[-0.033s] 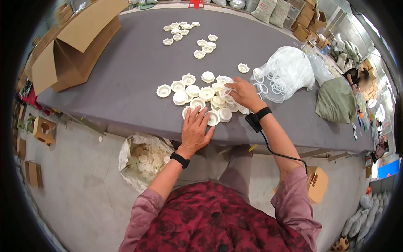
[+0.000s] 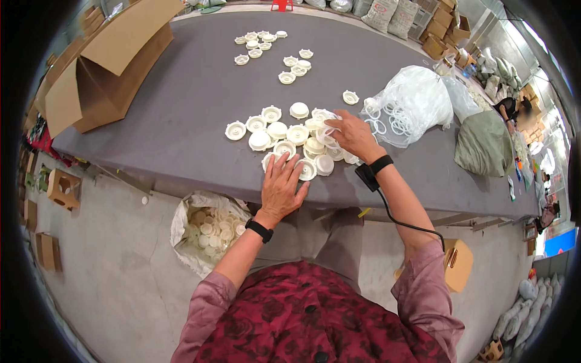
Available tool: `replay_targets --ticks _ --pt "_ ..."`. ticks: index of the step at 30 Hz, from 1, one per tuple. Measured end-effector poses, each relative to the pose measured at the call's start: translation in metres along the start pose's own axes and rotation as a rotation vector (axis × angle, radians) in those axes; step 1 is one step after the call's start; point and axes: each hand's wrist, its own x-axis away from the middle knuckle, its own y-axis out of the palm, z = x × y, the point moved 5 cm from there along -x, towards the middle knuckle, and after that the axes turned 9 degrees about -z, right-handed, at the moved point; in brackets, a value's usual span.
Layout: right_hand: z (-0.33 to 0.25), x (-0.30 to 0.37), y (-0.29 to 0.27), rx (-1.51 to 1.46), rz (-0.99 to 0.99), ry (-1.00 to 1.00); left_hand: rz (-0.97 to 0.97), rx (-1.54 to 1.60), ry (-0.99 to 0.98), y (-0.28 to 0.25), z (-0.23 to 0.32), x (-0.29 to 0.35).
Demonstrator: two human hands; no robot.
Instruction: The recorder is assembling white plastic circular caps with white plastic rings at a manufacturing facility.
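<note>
Near the table's [image 2: 200, 103] front edge, left hand [image 2: 280, 189] and right hand [image 2: 357, 138] partly cover white caps [image 2: 309, 170]. The cardboard box [image 2: 121, 78] at its left edge is cut off above. Past its right edge, a person [image 2: 506, 110] is blurred.

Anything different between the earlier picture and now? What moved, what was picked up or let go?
Nothing visibly moved, and nothing was taken hold of or let go. The left hand still lies spread at the near caps, the right hand is still over the pile's right side, and the plastic bag and box stayed put.
</note>
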Motion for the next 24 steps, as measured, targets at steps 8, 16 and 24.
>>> replay_targets --ticks 8,16,24 --pt "0.021 0.023 -0.034 -0.023 0.242 0.088 0.028 0.026 0.006 -0.009 0.004 -0.007" --pt "0.065 0.032 -0.016 -0.694 0.054 0.397 0.018 0.086 0.131 0.001 0.003 -0.017" --pt "0.073 0.036 -0.008 -0.528 0.046 0.414 0.119 0.23 -0.049 -0.023 -0.002 -0.02"
